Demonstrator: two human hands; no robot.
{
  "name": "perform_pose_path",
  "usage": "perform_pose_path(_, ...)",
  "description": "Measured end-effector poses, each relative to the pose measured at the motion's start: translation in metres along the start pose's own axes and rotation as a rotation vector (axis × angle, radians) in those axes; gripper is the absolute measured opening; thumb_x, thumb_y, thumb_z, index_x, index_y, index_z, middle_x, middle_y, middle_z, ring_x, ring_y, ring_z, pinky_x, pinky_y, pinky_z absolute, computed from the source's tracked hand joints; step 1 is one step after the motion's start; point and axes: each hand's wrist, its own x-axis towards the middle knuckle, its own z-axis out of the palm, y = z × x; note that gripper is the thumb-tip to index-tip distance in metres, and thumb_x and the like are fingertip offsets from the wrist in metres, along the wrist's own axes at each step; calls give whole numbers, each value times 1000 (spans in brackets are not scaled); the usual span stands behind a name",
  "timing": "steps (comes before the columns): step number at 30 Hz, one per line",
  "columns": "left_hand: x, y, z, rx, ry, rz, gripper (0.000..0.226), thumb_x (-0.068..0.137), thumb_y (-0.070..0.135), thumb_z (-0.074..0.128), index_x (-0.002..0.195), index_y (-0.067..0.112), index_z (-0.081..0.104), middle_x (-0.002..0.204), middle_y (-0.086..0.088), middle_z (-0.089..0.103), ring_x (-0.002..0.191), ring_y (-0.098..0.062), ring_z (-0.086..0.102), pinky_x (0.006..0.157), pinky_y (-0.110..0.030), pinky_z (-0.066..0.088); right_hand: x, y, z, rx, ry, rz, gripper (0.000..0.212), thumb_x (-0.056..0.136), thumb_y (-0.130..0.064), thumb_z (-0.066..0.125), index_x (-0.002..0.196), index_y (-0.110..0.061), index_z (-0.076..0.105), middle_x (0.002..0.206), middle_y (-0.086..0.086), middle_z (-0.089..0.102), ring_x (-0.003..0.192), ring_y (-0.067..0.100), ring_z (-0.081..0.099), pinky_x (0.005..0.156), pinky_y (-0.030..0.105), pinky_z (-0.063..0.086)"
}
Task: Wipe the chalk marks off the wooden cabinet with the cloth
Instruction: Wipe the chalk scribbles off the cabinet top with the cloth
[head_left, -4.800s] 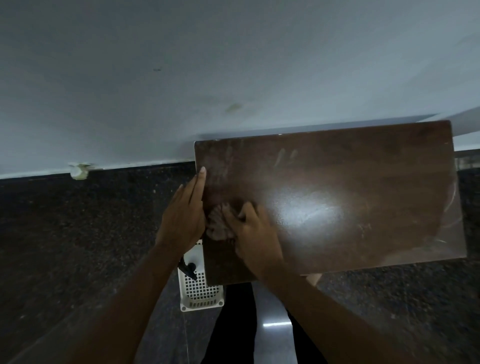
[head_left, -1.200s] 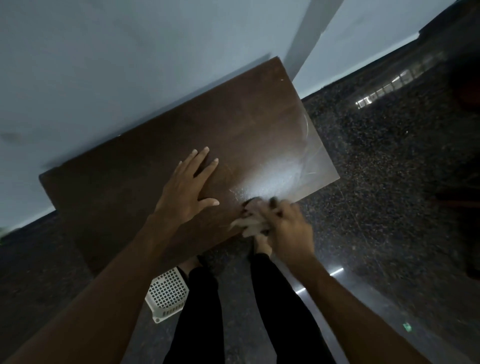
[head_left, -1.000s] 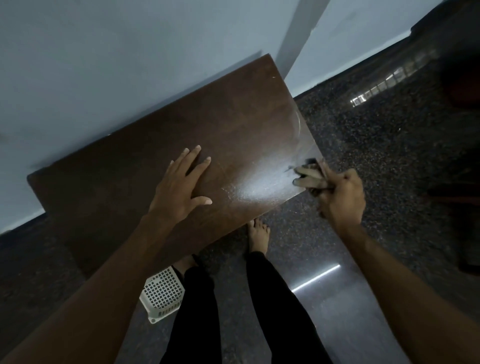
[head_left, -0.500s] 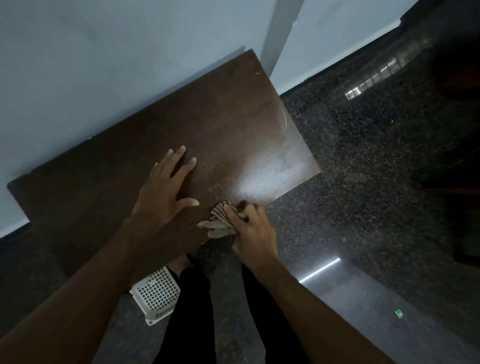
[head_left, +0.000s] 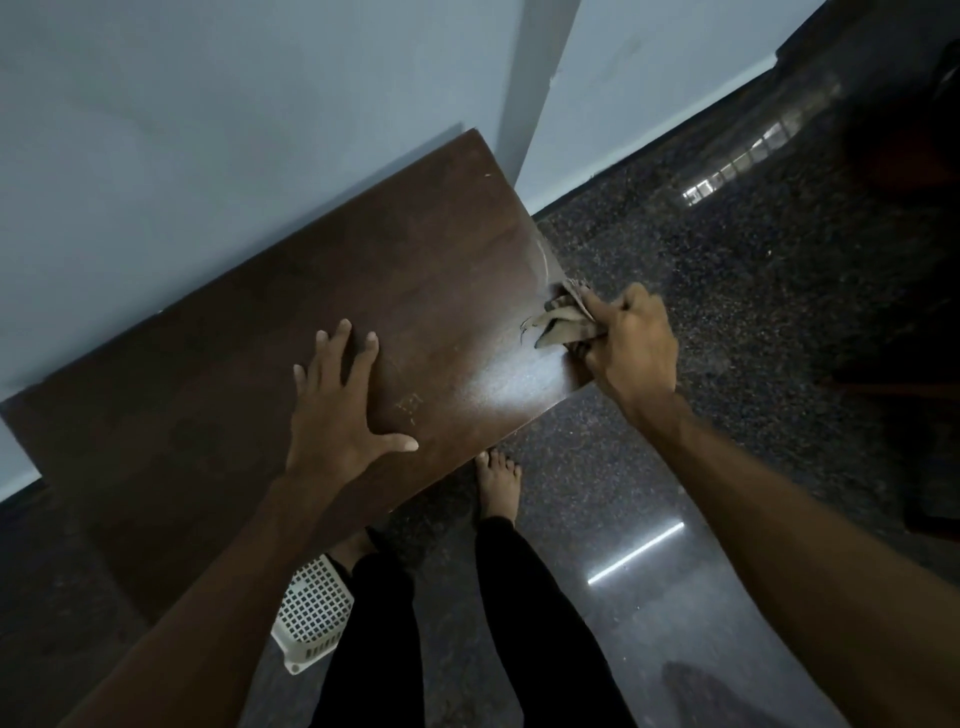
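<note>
Head view: the scene is seen from above, looking down past both forearms.
Cloth (head_left: 563, 323): a crumpled, pale, striped rag is held against the top of the cabinet at its right end, just beside the right edge.
Right hand (head_left: 631, 345): the fingers are closed around the cloth, with the knuckles turned up and the hand partly past the cabinet's right edge.
Chalk marks: a thin pale arc (head_left: 544, 258) is seen near the right edge beyond the cloth, a small squiggle (head_left: 526, 329) just left of the cloth, and faint specks (head_left: 410, 404) near the left thumb.
Wooden cabinet (head_left: 322, 291): a dark brown top is set against the wall, with a bright glare patch near its front right corner.
Left hand (head_left: 337, 402): it is laid flat on the cabinet top, palm down, with the fingers open and spread and nothing gripped; it is well apart from the cloth.
Wall (head_left: 208, 104): pale blue-grey, behind the cabinet.
Floor (head_left: 701, 291): dark speckled stone, glossy with light reflections.
Basket (head_left: 311, 613): a white perforated plastic basket is seen on the floor below the cabinet's front edge.
Legs and feet: dark trousers (head_left: 530, 613) and a bare foot (head_left: 498, 483) are seen by the cabinet's front.
</note>
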Motion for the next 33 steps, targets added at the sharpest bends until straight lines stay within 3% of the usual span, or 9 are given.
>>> perform_pose_path(3, 2, 3, 2, 32, -23, -33, 139, 60, 64, 88, 166, 24, 8, 173, -3, -11, 159, -28, -15, 127, -58, 1, 33, -28, -4, 29, 30, -52, 29, 97, -17, 59, 126, -19, 63, 97, 4, 42, 94, 29, 45, 66, 43, 48)
perform_pose_path(7, 4, 5, 1, 73, -46, -48, 140, 60, 66, 86, 165, 22, 6, 173, -6, -10, 159, -29, -14, 127, -58, 2, 94, -70, -13, 14, -1, -116, 36, 95, -11, 57, 130, -15, 59, 112, 12, 48, 107, 33, 46, 68, 37, 37)
perform_pose_path(13, 4, 12, -1, 72, -43, -86, 141, 56, 62, 90, 165, 21, 11, 173, -7, -6, 159, -31, -11, 127, -59, 5, 146, -90, -18, -17, -103, -184, 44, 91, -15, 62, 135, -21, 59, 122, 13, 46, 113, 33, 44, 77, 41, 47)
perform_pose_path(20, 3, 22, -8, 76, -55, -112, 140, 54, 58, 92, 164, 20, 14, 173, -7, -5, 159, -31, -11, 126, -60, 9, 60, -40, -26, 108, -114, -160, 42, 83, 2, 69, 123, -4, 59, 108, 18, 50, 98, 35, 51, 67, 44, 49)
perform_pose_path(22, 3, 23, -8, 78, -51, -115, 140, 54, 58, 92, 164, 19, 15, 173, -8, -4, 159, -31, -11, 126, -60, 10, 9, -11, -17, 58, -151, -236, 50, 81, -2, 72, 128, -12, 61, 107, 14, 49, 96, 29, 48, 62, 40, 49)
perform_pose_path(24, 3, 23, -9, 90, -60, -113, 140, 54, 58, 92, 164, 19, 15, 173, -9, -4, 159, -32, -10, 125, -60, 10, -31, 12, -7, 49, -203, -304, 63, 72, -5, 82, 130, -20, 64, 103, 5, 45, 90, 20, 39, 54, 29, 39)
perform_pose_path(27, 4, 24, -8, 107, -71, -120, 140, 54, 60, 91, 164, 19, 14, 173, -9, -5, 159, -32, -11, 125, -60, 10, -55, 24, 3, 52, -229, -327, 71, 61, -6, 88, 127, -23, 67, 97, -3, 38, 85, 15, 36, 52, 22, 33)
perform_pose_path(30, 5, 23, -6, 117, -72, -122, 141, 54, 62, 90, 164, 19, 13, 173, -10, -5, 159, -32, -12, 125, -61, 11, -49, 24, 5, 76, -241, -297, 69, 62, -14, 89, 126, -29, 67, 94, -5, 41, 84, 17, 42, 50, 24, 39)
perform_pose_path(33, 6, 22, -5, 115, -73, -128, 142, 54, 61, 91, 164, 19, 13, 173, -11, -6, 159, -33, -12, 125, -63, 11, -36, 17, 1, 157, -239, -256, 46, 80, -25, 77, 124, -29, 67, 91, -12, 36, 84, 9, 39, 53, 25, 36)
